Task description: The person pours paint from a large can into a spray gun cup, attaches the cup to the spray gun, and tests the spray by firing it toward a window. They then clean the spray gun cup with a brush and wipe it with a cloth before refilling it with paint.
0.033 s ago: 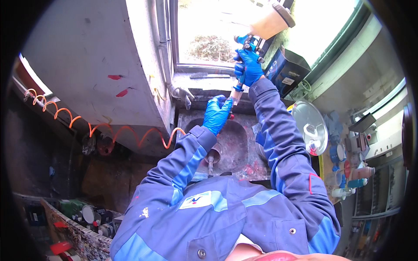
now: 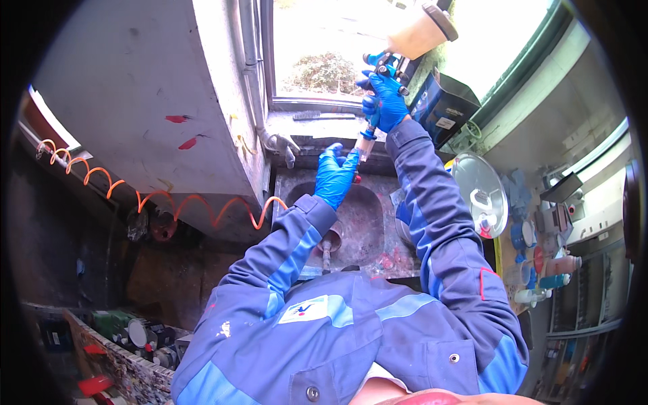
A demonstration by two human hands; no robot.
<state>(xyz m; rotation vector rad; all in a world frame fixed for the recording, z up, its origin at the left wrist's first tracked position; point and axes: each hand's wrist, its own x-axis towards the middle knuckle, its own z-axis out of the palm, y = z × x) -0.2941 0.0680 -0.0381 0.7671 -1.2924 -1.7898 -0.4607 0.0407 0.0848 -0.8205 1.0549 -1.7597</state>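
- I judge the clear cylindrical fitting already joined beneath the blue-and-black spray gun, raised before the bright window; what remains, I can't tell.
- My right blue-gloved hand wraps the gun's handle.
- My left blue-gloved hand touches the fitting; its grip is unclear.

Far: one spray gun, one long brush. Centre: one basin. Left: one coiled orange hose, two red marks on one pale panel. Right: one dark box.
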